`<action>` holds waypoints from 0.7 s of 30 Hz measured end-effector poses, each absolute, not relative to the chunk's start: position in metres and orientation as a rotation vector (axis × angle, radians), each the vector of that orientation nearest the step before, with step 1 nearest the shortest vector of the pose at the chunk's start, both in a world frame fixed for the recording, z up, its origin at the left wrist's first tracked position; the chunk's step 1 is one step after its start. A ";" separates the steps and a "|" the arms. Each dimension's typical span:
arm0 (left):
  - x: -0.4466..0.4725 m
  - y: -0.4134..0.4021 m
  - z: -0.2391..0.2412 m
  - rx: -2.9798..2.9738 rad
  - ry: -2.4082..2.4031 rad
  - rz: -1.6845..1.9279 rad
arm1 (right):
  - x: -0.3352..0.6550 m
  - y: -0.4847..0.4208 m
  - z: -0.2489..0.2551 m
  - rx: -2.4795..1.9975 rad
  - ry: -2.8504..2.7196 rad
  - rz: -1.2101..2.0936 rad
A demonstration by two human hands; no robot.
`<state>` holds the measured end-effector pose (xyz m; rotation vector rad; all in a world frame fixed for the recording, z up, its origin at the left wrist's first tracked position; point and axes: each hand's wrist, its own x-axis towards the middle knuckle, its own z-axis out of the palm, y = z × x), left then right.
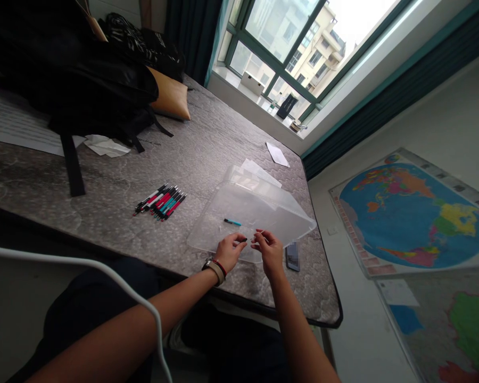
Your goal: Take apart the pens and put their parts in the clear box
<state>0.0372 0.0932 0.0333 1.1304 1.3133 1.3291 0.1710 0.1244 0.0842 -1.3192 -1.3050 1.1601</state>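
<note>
My left hand (228,251) and my right hand (268,248) meet over the near edge of a clear plastic bin (287,210) lying on a grey quilted mattress (115,197). The left fingers pinch a small dark pen part (242,240). The right fingers are curled in a pinch around something too small to name. A single teal pen (232,222) lies inside the bin. To the left, several red, teal and black pens (162,201) lie in a loose row on the mattress.
A phone (292,256) lies by my right hand near the mattress edge. A black backpack (75,69), a tan cushion (171,98) and papers (277,154) sit farther back. World maps (415,213) cover the right wall. A white cable (115,279) crosses my lap.
</note>
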 end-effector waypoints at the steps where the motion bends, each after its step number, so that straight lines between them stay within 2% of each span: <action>1: 0.038 0.093 0.033 1.134 1.313 1.328 | 0.170 0.125 0.085 -1.321 -1.336 1.140; 9: 0.038 0.092 0.032 1.141 1.310 1.343 | 0.166 0.125 0.077 -1.343 -1.510 1.000; 21: 0.038 0.092 0.030 1.180 1.282 1.359 | 0.167 0.119 0.082 -1.352 -1.702 0.985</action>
